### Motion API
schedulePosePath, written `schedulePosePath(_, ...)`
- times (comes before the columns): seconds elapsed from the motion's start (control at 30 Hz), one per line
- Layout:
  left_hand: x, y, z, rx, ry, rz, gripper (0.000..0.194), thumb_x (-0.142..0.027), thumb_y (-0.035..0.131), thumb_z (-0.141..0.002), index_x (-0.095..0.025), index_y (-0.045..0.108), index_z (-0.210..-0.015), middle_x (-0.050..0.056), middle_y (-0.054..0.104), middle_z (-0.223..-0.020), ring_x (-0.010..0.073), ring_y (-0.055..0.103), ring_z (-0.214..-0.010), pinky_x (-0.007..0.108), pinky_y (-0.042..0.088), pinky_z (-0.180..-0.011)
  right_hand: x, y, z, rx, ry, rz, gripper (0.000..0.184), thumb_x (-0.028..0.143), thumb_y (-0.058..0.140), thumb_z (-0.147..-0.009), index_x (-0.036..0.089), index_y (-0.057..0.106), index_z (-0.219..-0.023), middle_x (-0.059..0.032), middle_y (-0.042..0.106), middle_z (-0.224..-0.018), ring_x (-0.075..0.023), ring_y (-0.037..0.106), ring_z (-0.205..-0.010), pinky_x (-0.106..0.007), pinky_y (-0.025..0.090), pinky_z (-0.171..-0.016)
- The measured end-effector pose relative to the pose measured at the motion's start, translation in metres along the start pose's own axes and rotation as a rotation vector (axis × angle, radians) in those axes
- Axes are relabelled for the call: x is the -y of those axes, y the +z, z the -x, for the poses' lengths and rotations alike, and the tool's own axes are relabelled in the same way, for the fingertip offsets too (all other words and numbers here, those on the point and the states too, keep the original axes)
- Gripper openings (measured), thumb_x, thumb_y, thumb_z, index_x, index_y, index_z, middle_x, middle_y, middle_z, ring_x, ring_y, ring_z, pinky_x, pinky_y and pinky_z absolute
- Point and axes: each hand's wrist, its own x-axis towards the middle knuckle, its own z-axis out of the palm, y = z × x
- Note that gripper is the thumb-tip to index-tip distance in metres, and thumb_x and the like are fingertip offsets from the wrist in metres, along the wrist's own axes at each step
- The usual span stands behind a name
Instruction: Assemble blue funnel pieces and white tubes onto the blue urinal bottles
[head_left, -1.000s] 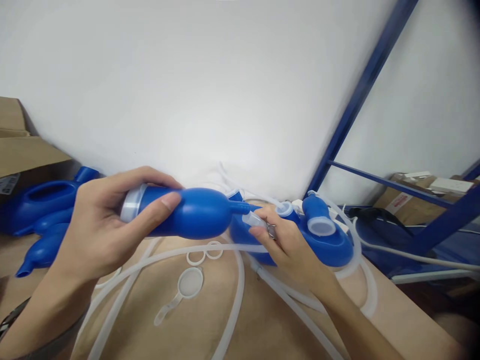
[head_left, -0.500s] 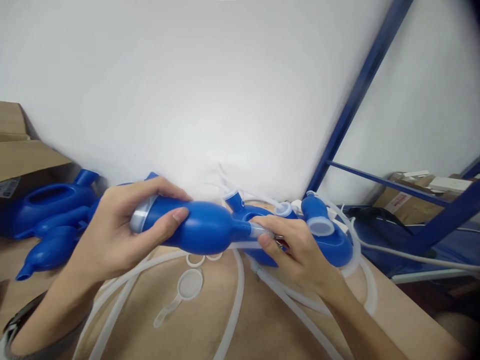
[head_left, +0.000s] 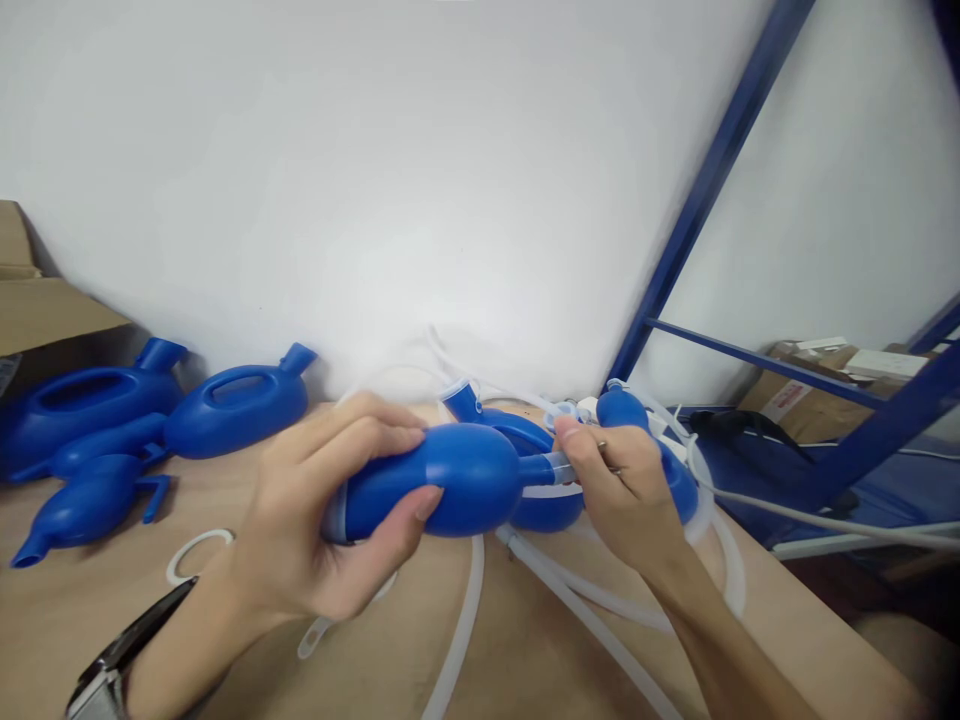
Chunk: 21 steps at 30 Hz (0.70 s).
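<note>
My left hand [head_left: 352,500] is wrapped round the rear of a blue plastic bottle [head_left: 476,475], thumb on the near side. A clear cap covers the bottle's left end, partly hidden by my palm. Its narrow spout points right and has a clear tube piece [head_left: 559,468] fitted over it. My right hand [head_left: 626,480] is closed at that tube piece, its fingertips at the end. A small metal part [head_left: 615,460] shows between its fingers; its kind I cannot make out. Behind the spout lies a blue handled bottle [head_left: 514,425], partly covered.
Several blue bottles [head_left: 240,410] lie on the left of the table beside a cardboard box [head_left: 60,315]. White tubes [head_left: 465,620] cross the table. A white ring [head_left: 199,548] is near my left wrist. A blue metal frame [head_left: 705,210] rises at right.
Both hands and the held bottle have shifted to the right. The tubes that ran below my left forearm no longer show there. The bottles at left are less covered.
</note>
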Motion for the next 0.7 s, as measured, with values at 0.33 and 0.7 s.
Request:
schedulePosePath(0.33, -0.005, 0.014, 0.003, -0.168, 0.328, -0.146, 0.027, -0.011, 0.076, -0.079, -0.019, 0.065, -0.103, 0.01, 0.074, -0.1, 0.0262, 0.073, -0.093, 0.043, 0.066, -0.077, -0.001, 0.008, 0.003, 0.029, 0.15, -0.02, 0.051, 0.034, 0.046, -0.098, 0.024, 0.033, -0.05, 0.0037, 0.039, -0.047, -0.0106, 0.037, -0.045, -0.029, 0.029, -0.047)
schedulePosePath(0.7, -0.021, 0.029, 0.007, -0.203, -0.31, 0.041, 0.005, -0.019, 0.067, -0.091, -0.021, 0.064, -0.091, 0.0, 0.072, -0.087, 0.0161, 0.07, -0.082, 0.03, 0.055, -0.076, 0.0, 0.01, 0.008, -0.071, 0.031, 0.075, 0.05, 0.028, 0.045, -0.101, 0.024, 0.035, -0.053, 0.004, 0.042, -0.044, -0.0108, 0.04, -0.042, -0.029, 0.032, -0.046)
